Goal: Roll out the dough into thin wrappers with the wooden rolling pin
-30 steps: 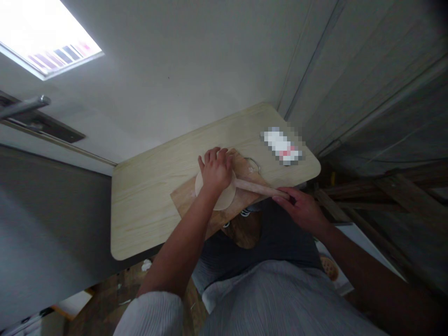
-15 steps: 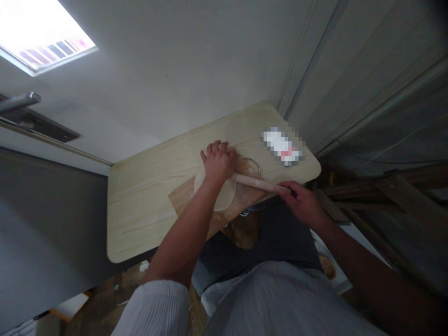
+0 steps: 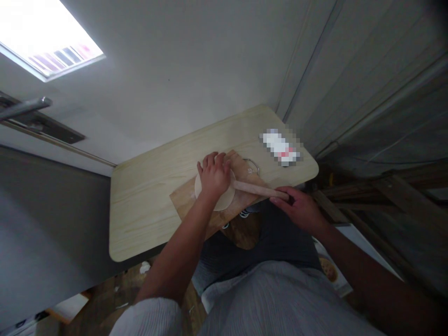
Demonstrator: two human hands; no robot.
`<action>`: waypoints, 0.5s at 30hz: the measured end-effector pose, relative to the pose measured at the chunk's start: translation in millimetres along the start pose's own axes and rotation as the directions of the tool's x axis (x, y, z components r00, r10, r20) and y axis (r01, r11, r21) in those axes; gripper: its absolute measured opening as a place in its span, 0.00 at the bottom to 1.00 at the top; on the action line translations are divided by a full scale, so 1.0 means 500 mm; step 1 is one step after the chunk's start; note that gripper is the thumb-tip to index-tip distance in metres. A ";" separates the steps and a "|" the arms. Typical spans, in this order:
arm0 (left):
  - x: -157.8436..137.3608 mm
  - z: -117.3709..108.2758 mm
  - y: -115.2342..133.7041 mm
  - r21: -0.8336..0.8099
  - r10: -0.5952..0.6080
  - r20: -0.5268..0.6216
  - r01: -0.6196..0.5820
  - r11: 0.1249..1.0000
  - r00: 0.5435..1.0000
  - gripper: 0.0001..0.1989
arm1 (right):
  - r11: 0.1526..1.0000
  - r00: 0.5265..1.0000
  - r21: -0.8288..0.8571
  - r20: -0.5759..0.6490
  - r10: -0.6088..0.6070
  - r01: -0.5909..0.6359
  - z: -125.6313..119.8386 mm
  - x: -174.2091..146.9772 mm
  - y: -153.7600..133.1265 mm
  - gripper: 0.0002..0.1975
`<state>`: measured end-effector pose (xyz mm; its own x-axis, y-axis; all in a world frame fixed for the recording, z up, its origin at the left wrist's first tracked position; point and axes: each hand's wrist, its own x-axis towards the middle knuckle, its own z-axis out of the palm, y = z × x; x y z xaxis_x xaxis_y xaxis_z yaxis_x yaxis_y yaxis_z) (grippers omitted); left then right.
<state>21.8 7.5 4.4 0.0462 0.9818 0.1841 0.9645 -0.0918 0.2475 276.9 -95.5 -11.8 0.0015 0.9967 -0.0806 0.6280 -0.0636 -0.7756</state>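
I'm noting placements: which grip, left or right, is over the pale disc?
The left grip, over the pale disc; the right grip, clear of the board, holds the rod.

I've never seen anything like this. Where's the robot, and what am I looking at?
There's no robot: these are a person's two bare hands, seen by one camera worn on the head, looking forward and down. On a pale wood-grain table with rounded corners lies a brown wooden board with a curved metal handle. On the board is a flat, pale round that looks like dough. The left hand lies over it. The right hand holds one end of a pale wooden rolling pin; its other end disappears by the left hand. Farther right lies a whitish item, blurred out.
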 end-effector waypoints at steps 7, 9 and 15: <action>-0.019 -0.004 -0.002 0.013 -0.031 -0.002 0.031 0.999 1.000 0.21 | 0.999 1.000 0.038 -0.011 0.000 0.000 0.000 0.008 0.001 0.18; -0.011 -0.002 -0.001 0.005 -0.036 -0.002 0.036 0.999 0.999 0.21 | 0.999 1.000 0.049 -0.022 0.017 -0.016 0.000 0.015 0.003 0.18; 0.018 0.008 0.003 -0.002 -0.016 -0.009 0.016 1.000 1.000 0.20 | 0.995 0.995 0.075 -0.077 0.067 -0.061 0.000 0.042 0.007 0.22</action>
<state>24.5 17.0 2.7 0.0284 0.9817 0.1885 0.9646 -0.0764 0.2525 279.2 -74.9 -16.2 0.1033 0.9911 -0.0841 0.5667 -0.1281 -0.8139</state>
